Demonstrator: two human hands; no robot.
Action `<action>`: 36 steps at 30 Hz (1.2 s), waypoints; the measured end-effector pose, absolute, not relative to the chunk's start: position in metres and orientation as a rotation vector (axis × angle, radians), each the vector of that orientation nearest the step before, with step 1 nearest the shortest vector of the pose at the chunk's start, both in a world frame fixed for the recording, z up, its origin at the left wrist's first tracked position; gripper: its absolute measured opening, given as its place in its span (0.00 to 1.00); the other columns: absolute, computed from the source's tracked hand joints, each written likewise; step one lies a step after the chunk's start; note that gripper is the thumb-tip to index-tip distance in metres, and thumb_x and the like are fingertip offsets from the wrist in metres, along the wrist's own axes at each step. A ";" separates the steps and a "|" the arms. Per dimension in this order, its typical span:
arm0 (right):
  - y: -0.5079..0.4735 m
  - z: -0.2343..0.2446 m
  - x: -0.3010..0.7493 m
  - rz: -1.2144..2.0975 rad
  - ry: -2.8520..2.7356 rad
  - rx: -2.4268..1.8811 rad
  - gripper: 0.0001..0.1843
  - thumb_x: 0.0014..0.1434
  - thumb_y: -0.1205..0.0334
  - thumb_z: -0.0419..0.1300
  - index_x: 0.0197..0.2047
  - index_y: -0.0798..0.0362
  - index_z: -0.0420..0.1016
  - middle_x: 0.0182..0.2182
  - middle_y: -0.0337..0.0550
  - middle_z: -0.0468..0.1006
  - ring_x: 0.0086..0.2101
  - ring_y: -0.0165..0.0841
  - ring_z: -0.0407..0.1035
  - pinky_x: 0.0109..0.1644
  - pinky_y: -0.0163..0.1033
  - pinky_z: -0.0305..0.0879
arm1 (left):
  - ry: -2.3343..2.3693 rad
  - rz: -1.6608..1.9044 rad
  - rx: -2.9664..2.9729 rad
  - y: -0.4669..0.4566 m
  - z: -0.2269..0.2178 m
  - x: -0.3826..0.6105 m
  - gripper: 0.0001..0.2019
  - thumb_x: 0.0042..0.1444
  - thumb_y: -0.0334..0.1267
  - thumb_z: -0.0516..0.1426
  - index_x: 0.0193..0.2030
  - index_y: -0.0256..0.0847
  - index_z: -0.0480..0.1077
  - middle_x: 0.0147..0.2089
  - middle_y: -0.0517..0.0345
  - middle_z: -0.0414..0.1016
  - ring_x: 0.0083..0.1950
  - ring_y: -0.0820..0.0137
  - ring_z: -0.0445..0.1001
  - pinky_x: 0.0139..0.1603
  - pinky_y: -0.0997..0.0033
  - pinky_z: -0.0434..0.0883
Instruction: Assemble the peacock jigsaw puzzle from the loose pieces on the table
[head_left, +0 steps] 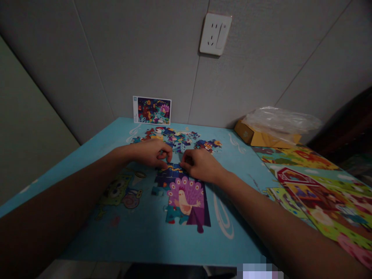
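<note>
**A:** What does the puzzle (186, 197) look like on your end?

**B:** I see a joined patch in the middle of the blue table (139, 240), running toward the near edge. It shows a pink-and-purple peacock on dark blue, with a ragged outline. Loose pieces (177, 138) are heaped toward the far edge.

**A:** And the hands?

**B:** Both are at the patch's far edge. The left hand (149, 153) has thumb and fingertips pinched together, and I cannot tell whether a piece sits between them. The right hand (200, 164) is curled, with its fingertips pressing on the patch.

Sky-blue cartoon-printed table (136, 240); purple-pink peacock puzzle (187, 197)
</note>
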State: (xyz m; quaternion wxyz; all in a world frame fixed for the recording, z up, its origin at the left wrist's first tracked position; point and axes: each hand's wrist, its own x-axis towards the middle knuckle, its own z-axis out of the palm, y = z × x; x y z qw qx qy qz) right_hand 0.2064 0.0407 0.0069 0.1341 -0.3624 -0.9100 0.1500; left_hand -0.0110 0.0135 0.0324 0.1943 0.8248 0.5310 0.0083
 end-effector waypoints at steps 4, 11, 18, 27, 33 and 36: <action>0.039 0.005 0.204 0.488 -2.625 -1.027 0.02 0.57 0.67 0.61 0.33 0.55 0.77 0.25 0.41 0.76 0.26 0.29 0.64 0.31 0.36 0.50 | 1.500 0.009 2.307 0.014 0.032 -0.009 0.10 0.49 0.37 0.66 0.39 0.41 0.75 0.24 0.66 0.64 0.27 0.74 0.65 0.29 0.73 0.55; 0.040 0.003 0.204 0.489 -2.637 -0.976 0.03 0.58 0.68 0.62 0.34 0.56 0.77 0.26 0.41 0.76 0.27 0.29 0.65 0.32 0.35 0.51 | 1.494 -0.002 2.332 0.015 0.030 -0.005 0.12 0.48 0.39 0.67 0.39 0.41 0.74 0.26 0.66 0.65 0.29 0.73 0.67 0.30 0.74 0.56; 0.039 0.005 0.203 0.489 -2.644 -0.950 0.03 0.58 0.70 0.62 0.35 0.57 0.78 0.25 0.41 0.75 0.26 0.28 0.64 0.33 0.34 0.53 | 1.480 0.032 2.353 0.013 0.029 -0.005 0.10 0.49 0.38 0.66 0.38 0.41 0.73 0.27 0.66 0.66 0.28 0.74 0.66 0.29 0.74 0.56; 0.040 0.001 0.198 0.497 -2.628 -0.863 0.04 0.59 0.71 0.62 0.35 0.58 0.79 0.31 0.45 0.79 0.31 0.30 0.68 0.37 0.34 0.56 | 1.455 0.116 2.207 0.017 0.022 -0.004 0.09 0.51 0.41 0.64 0.32 0.39 0.70 0.25 0.65 0.67 0.26 0.73 0.66 0.27 0.74 0.56; 0.041 0.000 0.199 0.495 -2.624 -0.861 0.04 0.59 0.70 0.62 0.34 0.57 0.79 0.28 0.43 0.78 0.29 0.29 0.67 0.36 0.34 0.55 | 1.423 0.145 2.186 0.017 0.021 -0.004 0.09 0.52 0.40 0.63 0.30 0.39 0.69 0.24 0.64 0.69 0.26 0.74 0.67 0.27 0.75 0.56; 0.040 0.002 0.201 0.489 -2.609 -0.857 0.04 0.58 0.70 0.62 0.33 0.57 0.79 0.27 0.42 0.77 0.28 0.28 0.66 0.35 0.34 0.55 | 1.461 0.179 2.231 0.016 0.023 -0.003 0.09 0.50 0.40 0.64 0.33 0.39 0.71 0.24 0.65 0.67 0.26 0.74 0.66 0.28 0.75 0.56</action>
